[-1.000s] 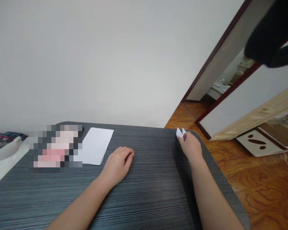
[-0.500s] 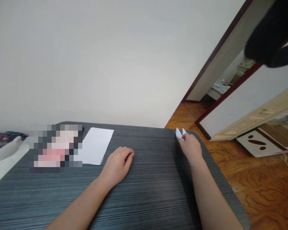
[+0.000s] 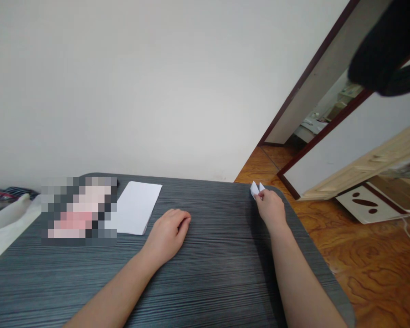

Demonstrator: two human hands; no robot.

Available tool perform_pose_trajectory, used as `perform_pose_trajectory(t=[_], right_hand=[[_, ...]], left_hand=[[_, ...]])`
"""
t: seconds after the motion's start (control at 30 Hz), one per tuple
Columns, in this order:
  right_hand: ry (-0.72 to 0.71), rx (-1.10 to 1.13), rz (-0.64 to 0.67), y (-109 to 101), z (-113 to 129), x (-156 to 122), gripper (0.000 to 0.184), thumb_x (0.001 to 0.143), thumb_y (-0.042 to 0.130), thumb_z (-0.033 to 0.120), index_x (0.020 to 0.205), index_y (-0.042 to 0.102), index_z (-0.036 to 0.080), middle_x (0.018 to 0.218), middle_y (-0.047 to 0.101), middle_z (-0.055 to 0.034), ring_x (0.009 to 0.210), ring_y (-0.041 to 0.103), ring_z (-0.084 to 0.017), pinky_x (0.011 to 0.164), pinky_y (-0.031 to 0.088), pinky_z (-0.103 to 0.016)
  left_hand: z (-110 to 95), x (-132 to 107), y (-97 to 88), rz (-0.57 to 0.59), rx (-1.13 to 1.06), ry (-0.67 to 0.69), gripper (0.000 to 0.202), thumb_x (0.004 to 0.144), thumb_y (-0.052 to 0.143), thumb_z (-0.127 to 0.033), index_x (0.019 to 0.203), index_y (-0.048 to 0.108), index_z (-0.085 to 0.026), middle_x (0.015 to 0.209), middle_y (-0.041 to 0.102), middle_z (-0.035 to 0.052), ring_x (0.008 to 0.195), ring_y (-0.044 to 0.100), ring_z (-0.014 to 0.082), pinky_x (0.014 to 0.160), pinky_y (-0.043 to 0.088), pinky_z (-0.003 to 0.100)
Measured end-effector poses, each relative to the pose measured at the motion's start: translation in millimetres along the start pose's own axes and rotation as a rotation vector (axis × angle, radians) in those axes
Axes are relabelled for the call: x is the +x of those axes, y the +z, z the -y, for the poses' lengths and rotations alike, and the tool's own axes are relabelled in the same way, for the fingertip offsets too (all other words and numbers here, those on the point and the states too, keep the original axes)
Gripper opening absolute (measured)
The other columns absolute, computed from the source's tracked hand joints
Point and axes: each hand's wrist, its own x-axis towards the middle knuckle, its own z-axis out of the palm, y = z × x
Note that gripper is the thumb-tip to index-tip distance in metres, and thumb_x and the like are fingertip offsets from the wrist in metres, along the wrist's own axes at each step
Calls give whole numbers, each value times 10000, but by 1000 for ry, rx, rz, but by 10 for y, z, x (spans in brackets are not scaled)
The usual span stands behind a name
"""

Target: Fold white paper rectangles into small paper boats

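My right hand [image 3: 271, 209] reaches to the far right corner of the dark striped table [image 3: 208, 273] and pinches a small folded white paper piece [image 3: 255, 188] with two pointed tips. My left hand [image 3: 167, 234] rests on the middle of the table, fingers loosely curled under, with nothing visible in it. A folded white sheet of paper [image 3: 135, 207] lies flat on the table, a little to the left of that hand.
A blurred-out patch [image 3: 78, 212] covers something on the table's far left. White cloth [image 3: 3, 228] lies past the left edge. A white wall stands behind. Wooden floor [image 3: 369, 259], a doorway and a leaning wooden panel [image 3: 372, 161] are to the right.
My right hand with the paper piece has edged very slightly farther away. The left hand has stayed still.
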Motion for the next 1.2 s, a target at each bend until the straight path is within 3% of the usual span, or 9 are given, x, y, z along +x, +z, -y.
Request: perform_pose_trajectory(t=[0.27, 0.37, 0.47, 0.53, 0.63, 0.77, 0.87, 1.03, 1.2], right_hand=[[-10, 26, -39, -23, 16, -16, 244, 846, 484, 387, 847, 606, 176, 885, 581, -97, 816, 573, -225, 689, 398, -306], [-80, 73, -92, -65, 106, -63, 270, 860, 463, 408, 888, 602, 178, 927, 590, -103, 827, 577, -229, 712, 421, -324], [-319, 185, -84, -60, 289, -146, 288, 884, 438, 394, 957, 601, 167, 972, 614, -114, 937, 567, -241, 836, 426, -357], [-538, 268, -12, -15, 433, -217, 340, 859, 495, 383, 1113, 566, 169, 1135, 591, -120, 1114, 500, -255, 965, 367, -389], [-728, 286, 123, 97, 603, -322, 593, 820, 543, 402, 1346, 395, 172, 1417, 372, -120, 1334, 259, -280, 1055, 280, -450], [-764, 265, 225, 282, 681, -395, 690, 829, 500, 456, 1419, 282, 171, 1485, 231, -113, 1376, 127, -282, 1081, 235, -484], [-790, 222, 255, 404, 672, -398, 660, 832, 471, 498, 1403, 329, 199, 1486, 225, -95, 1371, 137, -290, 1088, 201, -511], [-813, 153, 244, 466, 664, -391, 664, 842, 441, 518, 1403, 334, 180, 1492, 196, -107, 1374, 122, -285, 1092, 200, -499], [-808, 155, 248, 419, 680, -398, 656, 847, 441, 512, 1403, 331, 184, 1491, 204, -102, 1374, 128, -284, 1089, 207, -498]], left_hand=[[8, -5, 3, -9, -13, 2, 231, 894, 385, -245, 860, 609, -199, 817, 613, 40, 793, 543, 181, 748, 434, 323], [3, -18, -7, -32, -10, 2, 222, 895, 385, -242, 886, 603, -199, 837, 614, 40, 807, 545, 182, 759, 436, 329], [22, -32, -53, -93, 31, -10, 206, 895, 384, -226, 920, 585, -190, 864, 608, 49, 837, 543, 187, 788, 440, 342], [59, -36, -107, -171, 94, -42, 204, 891, 386, -216, 942, 581, -187, 894, 605, 65, 885, 536, 205, 822, 438, 370], [139, -44, -202, -280, 196, -113, 217, 868, 422, -208, 1029, 565, -187, 1033, 594, 97, 1026, 500, 241, 918, 401, 432], [253, -82, -281, -335, 386, -245, 358, 854, 449, -271, 1188, 492, -150, 1289, 476, 157, 1273, 311, 325, 1029, 251, 533], [338, -118, -283, -300, 481, -356, 451, 863, 428, -332, 1255, 436, -109, 1376, 384, 195, 1322, 219, 364, 1037, 189, 562], [470, -145, -244, -243, 530, -450, 457, 875, 395, -349, 1218, 468, -56, 1348, 401, 242, 1279, 299, 372, 1019, 205, 552], [535, -139, -235, -231, 551, -437, 393, 869, 406, -294, 1173, 506, -66, 1321, 437, 224, 1250, 339, 342, 1003, 244, 519]])
